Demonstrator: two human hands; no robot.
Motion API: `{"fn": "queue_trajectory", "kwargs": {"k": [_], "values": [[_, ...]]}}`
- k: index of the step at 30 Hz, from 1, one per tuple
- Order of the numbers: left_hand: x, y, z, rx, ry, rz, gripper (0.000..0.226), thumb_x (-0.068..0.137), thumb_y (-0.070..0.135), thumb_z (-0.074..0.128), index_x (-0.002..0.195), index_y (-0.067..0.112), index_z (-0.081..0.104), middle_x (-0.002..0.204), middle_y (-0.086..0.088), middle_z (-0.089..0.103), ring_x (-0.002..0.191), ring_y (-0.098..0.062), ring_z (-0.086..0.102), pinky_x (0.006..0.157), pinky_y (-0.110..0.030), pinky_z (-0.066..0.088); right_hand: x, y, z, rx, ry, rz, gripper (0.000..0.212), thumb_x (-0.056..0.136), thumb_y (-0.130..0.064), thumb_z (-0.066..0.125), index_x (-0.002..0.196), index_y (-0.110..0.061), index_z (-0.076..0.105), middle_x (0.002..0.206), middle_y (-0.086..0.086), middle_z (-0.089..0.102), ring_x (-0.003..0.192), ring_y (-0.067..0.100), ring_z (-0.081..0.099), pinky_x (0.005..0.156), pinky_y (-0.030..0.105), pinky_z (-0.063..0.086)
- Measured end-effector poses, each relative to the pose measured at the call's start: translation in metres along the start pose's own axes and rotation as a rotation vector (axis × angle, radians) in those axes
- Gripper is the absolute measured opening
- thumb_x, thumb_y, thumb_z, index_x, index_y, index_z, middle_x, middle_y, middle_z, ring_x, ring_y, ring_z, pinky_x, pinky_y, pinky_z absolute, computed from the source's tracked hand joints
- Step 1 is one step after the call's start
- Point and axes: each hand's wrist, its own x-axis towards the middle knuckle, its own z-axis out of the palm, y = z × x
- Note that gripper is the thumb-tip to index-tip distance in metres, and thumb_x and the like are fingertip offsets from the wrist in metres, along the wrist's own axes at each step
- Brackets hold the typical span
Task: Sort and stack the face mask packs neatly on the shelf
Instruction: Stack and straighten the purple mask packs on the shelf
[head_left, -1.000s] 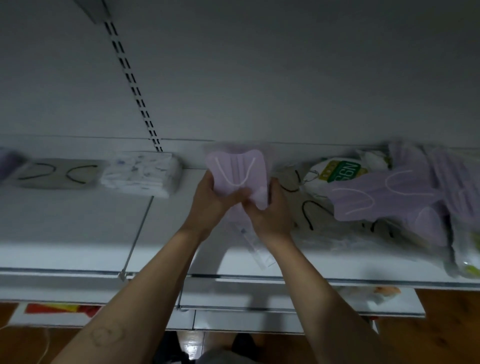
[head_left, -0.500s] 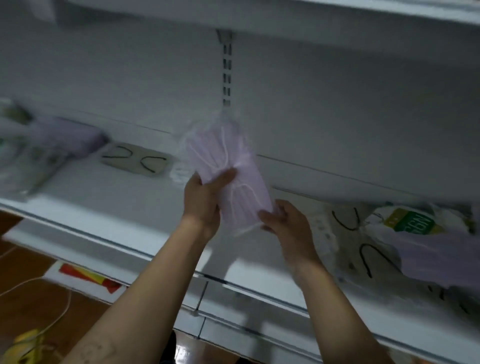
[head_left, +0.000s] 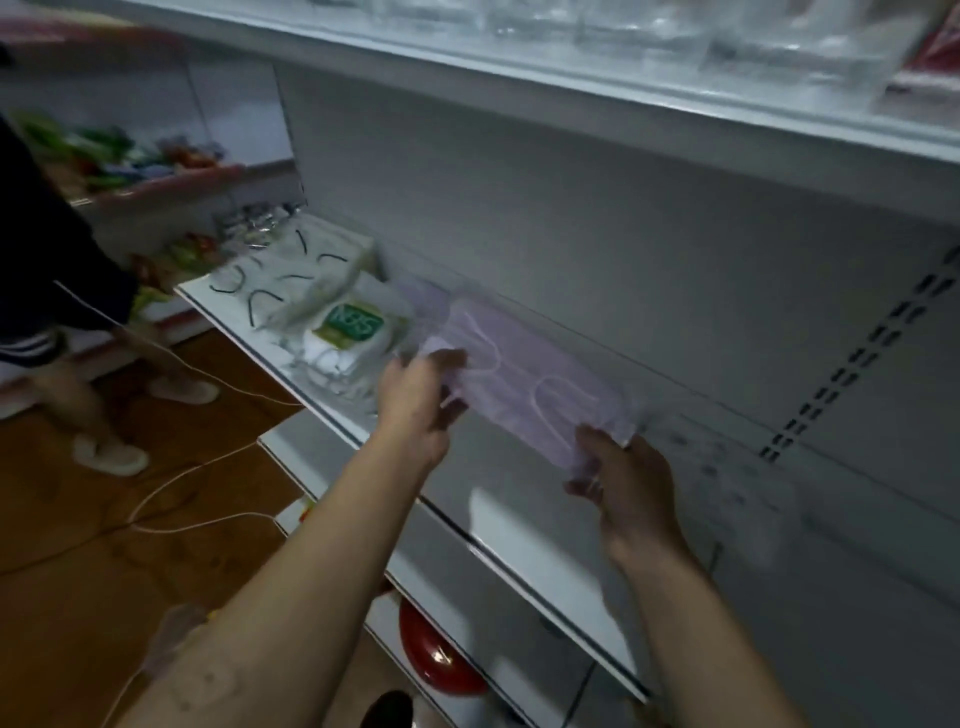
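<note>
Purple mask pack (head_left: 524, 384): long, flat, pale lilac under clear wrap, white ear loops seen through the film. It is held lengthwise over the white shelf (head_left: 509, 525), close to the back panel; contact with the board cannot be made out.

Further left on that shelf a heap is noted: white masks with black loops (head_left: 291, 275) at the far end, then a white pack with a green N95 label (head_left: 353, 332) just beside the purple pack's left end. A blurred upper shelf (head_left: 571, 78) is filled with clear-wrapped goods.

Left hand (head_left: 415, 395): the pack's left end is gripped, thumb on top. Right hand (head_left: 628, 493): the near right corner is pinched in curled fingers.
</note>
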Motion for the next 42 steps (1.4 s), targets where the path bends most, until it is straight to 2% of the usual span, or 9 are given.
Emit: {"fn": "queue_trajectory", "kwargs": {"k": [6, 12, 16, 21, 25, 29, 32, 35, 42], "values": [[0.097, 0.121, -0.028, 0.412, -0.123, 0.277, 0.038, 0.078, 0.002, 0.073, 0.113, 0.007, 0.059, 0.087, -0.009, 0.066, 0.068, -0.019, 0.065, 0.050, -0.024, 0.053, 0.050, -0.022, 0.121, -0.025, 0.003, -0.010, 0.016, 0.081, -0.005, 0.069, 0.068, -0.011, 0.062, 0.056, 0.006, 0.055, 0.045, 0.015, 0.050, 0.048, 0.025, 0.048], [0.196, 0.171, -0.028, 0.703, -0.135, 0.316, 0.006, 0.083, 0.011, 0.069, 0.088, 0.009, 0.067, 0.077, -0.007, 0.066, 0.064, -0.016, 0.061, 0.053, -0.024, 0.050, 0.101, -0.037, 0.188, -0.078, 0.123, -0.082, 0.017, 0.081, -0.010, 0.073, 0.094, 0.000, 0.067, 0.079, 0.013, 0.064, 0.064, 0.022, 0.057, 0.060, 0.032, 0.047], [0.246, 0.173, -0.028, 0.863, -0.102, 0.311, 0.019, 0.079, 0.009, 0.074, 0.071, 0.017, 0.058, 0.070, -0.004, 0.062, 0.059, -0.014, 0.056, 0.044, -0.018, 0.044, 0.129, -0.034, 0.211, -0.155, 0.153, -0.025, 0.019, 0.081, -0.012, 0.074, 0.069, -0.007, 0.059, 0.061, 0.007, 0.055, 0.051, 0.017, 0.047, 0.042, 0.019, 0.039], [0.294, 0.159, -0.033, 1.048, -0.180, 0.215, 0.016, 0.076, 0.014, 0.079, 0.072, 0.010, 0.063, 0.066, -0.002, 0.061, 0.065, -0.018, 0.056, 0.051, -0.022, 0.038, 0.159, -0.009, 0.227, -0.344, 0.224, 0.039, 0.024, 0.075, -0.022, 0.077, 0.059, -0.013, 0.061, 0.066, 0.011, 0.062, 0.058, 0.022, 0.055, 0.058, 0.031, 0.044], [0.316, 0.148, -0.034, 1.138, -0.259, 0.173, 0.019, 0.075, 0.014, 0.082, 0.077, 0.006, 0.064, 0.067, -0.002, 0.057, 0.063, -0.017, 0.054, 0.050, -0.022, 0.038, 0.164, 0.001, 0.230, -0.357, 0.234, 0.128, 0.015, 0.079, -0.019, 0.074, 0.077, -0.006, 0.067, 0.074, 0.014, 0.064, 0.057, 0.020, 0.055, 0.053, 0.026, 0.042], [0.329, 0.132, -0.036, 1.172, -0.326, 0.141, 0.026, 0.077, 0.012, 0.080, 0.097, 0.001, 0.067, 0.079, -0.008, 0.061, 0.068, -0.018, 0.056, 0.049, -0.023, 0.039, 0.167, 0.011, 0.225, -0.440, 0.298, 0.143, 0.031, 0.081, -0.020, 0.071, 0.101, 0.003, 0.070, 0.096, 0.018, 0.070, 0.072, 0.022, 0.062, 0.045, 0.019, 0.040], [0.335, 0.124, -0.037, 1.188, -0.329, 0.061, 0.041, 0.081, 0.026, 0.077, 0.111, 0.003, 0.060, 0.108, -0.010, 0.062, 0.082, -0.021, 0.058, 0.053, -0.026, 0.042, 0.166, 0.017, 0.224, -0.453, 0.309, 0.151, 0.037, 0.078, -0.021, 0.071, 0.106, 0.003, 0.069, 0.101, 0.019, 0.071, 0.085, 0.029, 0.068, 0.058, 0.027, 0.049], [0.335, 0.124, -0.034, 1.181, -0.316, -0.013, 0.053, 0.085, 0.033, 0.073, 0.125, 0.005, 0.053, 0.118, -0.013, 0.056, 0.095, -0.025, 0.052, 0.054, -0.027, 0.036, 0.162, 0.019, 0.226, -0.497, 0.283, 0.150, 0.035, 0.080, -0.025, 0.069, 0.103, 0.001, 0.069, 0.099, 0.014, 0.071, 0.086, 0.027, 0.067, 0.061, 0.028, 0.048], [0.336, 0.123, -0.040, 1.108, -0.318, -0.102, 0.030, 0.089, 0.034, 0.068, 0.106, 0.012, 0.058, 0.089, -0.007, 0.056, 0.067, -0.014, 0.048, 0.054, -0.026, 0.034, 0.157, 0.021, 0.232, -0.577, 0.279, 0.149, 0.036, 0.085, -0.027, 0.060, 0.103, 0.003, 0.068, 0.106, 0.018, 0.068, 0.095, 0.030, 0.065, 0.069, 0.029, 0.045]]}}
